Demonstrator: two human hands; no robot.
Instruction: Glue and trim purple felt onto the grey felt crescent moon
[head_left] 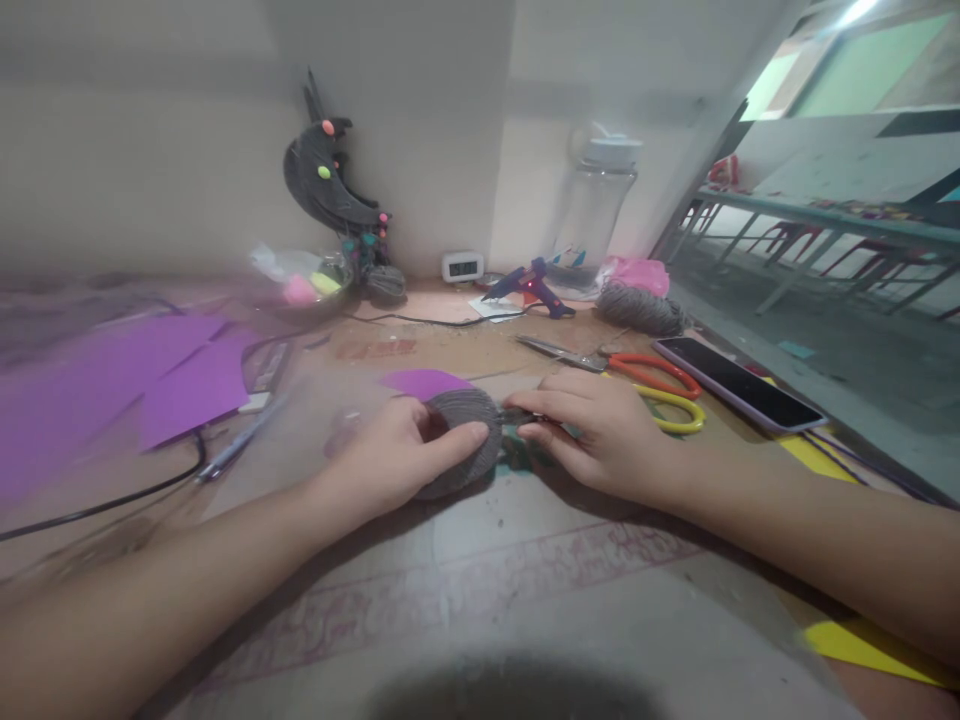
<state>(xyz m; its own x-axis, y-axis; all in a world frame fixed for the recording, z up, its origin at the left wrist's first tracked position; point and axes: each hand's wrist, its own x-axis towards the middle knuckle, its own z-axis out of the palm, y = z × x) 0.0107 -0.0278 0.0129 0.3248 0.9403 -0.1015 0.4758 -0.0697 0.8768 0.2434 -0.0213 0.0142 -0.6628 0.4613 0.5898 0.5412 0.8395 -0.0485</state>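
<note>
Grey yarn-wrapped round piece (471,425) held up to both hands, mid-table

Left hand (405,445) grips its left side, thumb across the face, the other fingers curled behind and partly hidden; right hand (604,430) has thumb and fingertips nearly together on a short grey yarn end (516,415) at the piece's right edge, and whether anything else is in that pinch I cannot tell. Just beyond the piece shows a purple sheet (420,381); scissors (574,356) with orange and yellow handles lie on the far side of the right hand, with a smartphone (739,382) farther right and, toward the wall, a blue glue gun (536,280) and a white digital clock (463,266)
</note>
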